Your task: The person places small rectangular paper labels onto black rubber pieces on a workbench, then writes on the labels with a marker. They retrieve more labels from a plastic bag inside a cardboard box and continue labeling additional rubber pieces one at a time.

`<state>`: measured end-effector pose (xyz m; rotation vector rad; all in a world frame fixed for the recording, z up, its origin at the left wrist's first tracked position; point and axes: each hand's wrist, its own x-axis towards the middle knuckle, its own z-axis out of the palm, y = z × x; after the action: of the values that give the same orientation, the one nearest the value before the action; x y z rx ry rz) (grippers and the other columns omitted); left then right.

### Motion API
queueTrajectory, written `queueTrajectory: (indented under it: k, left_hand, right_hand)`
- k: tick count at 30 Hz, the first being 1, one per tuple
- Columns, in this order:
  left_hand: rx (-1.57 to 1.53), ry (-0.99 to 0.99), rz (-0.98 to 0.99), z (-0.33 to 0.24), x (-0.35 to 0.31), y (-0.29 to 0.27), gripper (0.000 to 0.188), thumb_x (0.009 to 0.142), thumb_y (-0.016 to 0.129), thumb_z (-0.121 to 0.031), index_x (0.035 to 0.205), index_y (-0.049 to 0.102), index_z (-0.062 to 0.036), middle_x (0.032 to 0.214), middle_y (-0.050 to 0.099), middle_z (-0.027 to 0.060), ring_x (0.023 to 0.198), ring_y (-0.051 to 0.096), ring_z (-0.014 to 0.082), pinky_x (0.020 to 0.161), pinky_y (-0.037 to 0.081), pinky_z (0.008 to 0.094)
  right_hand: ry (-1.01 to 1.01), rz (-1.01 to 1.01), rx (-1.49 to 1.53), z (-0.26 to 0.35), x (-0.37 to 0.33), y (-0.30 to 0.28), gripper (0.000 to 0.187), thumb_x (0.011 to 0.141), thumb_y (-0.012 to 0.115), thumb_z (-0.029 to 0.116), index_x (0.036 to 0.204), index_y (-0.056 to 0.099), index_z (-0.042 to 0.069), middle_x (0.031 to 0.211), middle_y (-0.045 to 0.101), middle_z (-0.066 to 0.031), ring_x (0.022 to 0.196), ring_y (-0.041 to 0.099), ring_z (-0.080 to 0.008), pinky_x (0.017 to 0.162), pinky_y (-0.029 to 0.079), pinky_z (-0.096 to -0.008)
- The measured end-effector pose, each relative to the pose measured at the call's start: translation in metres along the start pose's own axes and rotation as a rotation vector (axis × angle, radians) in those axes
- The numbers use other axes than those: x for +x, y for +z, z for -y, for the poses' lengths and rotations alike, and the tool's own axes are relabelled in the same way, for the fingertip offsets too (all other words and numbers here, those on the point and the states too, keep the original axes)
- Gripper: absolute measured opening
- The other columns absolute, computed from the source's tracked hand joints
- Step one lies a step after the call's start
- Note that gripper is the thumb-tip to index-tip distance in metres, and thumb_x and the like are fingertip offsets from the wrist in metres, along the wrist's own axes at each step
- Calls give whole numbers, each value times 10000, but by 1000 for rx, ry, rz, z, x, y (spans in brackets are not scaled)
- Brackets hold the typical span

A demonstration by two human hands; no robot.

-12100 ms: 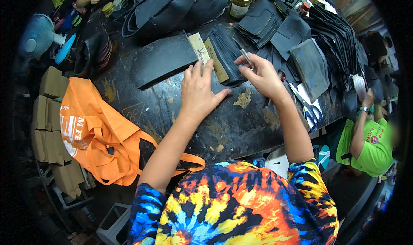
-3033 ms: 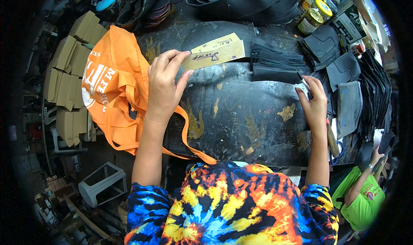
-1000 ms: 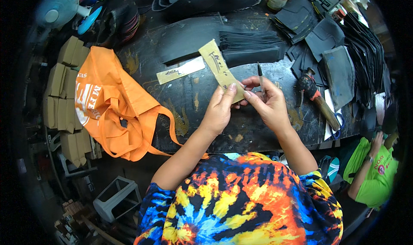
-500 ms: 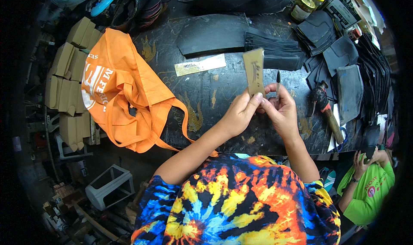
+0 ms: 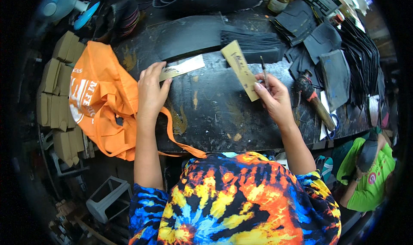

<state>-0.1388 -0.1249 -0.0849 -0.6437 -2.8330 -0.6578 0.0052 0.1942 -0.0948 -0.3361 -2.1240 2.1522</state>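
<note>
My right hand [image 5: 276,96] pinches a tan card strip [image 5: 239,68] with handwriting on it between thumb and fingers. A slim pen [image 5: 264,70] also stands up from the same hand, its tip pointing away from me. On the left, my left hand [image 5: 151,90] is over the near end of a pale, shiny strip [image 5: 186,67] lying on the table. Its thumb and index finger are apart, one on each side of that end. The fingertips under the hand are partly hidden.
An orange cloth bag [image 5: 107,111] hangs over the table's left edge. Black sheet pieces [image 5: 189,36] and a fanned stack [image 5: 251,43] lie beyond my hands. At right are a hammer [image 5: 318,105], blue-handled scissors [image 5: 332,126] and more black pieces [image 5: 337,79]. A person in green [image 5: 370,172] sits lower right.
My left hand has let go of the tan card and moved left to the pale strip. The right hand keeps the card and pen; the card now tilts further left. The view has shifted slightly.
</note>
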Motion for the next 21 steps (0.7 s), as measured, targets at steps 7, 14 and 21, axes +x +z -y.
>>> queueTrajectory:
  k: [7, 14, 21]
  left_hand:
    - [-33, -25, 14, 1, -3, 4, 354, 855, 770, -71, 1200, 711, -20, 1276, 670, 131, 1172, 589, 353, 1065, 460, 448]
    - [-217, -85, 34, 3, -11, 3, 284, 853, 740, -9, 1131, 683, -11, 1155, 697, 141, 1081, 633, 326, 986, 486, 406]
    - [-794, -231, 19, 5, -25, 2, 171, 997, 632, 10, 1167, 649, 9, 1129, 695, 72, 984, 677, 131, 846, 545, 266]
  right_hand:
    - [22, 28, -34, 2, 3, -7, 260, 1049, 662, 196, 1198, 705, -13, 940, 653, 34, 831, 554, -37, 744, 458, -229]
    - [83, 36, 41, -4, 6, -10, 270, 1050, 640, 202, 1242, 713, 25, 846, 622, 55, 591, 455, -1, 513, 353, -202]
    - [124, 53, 80, -7, 8, -13, 285, 1040, 633, 183, 1270, 713, 34, 845, 635, 48, 580, 463, -12, 518, 373, -197]
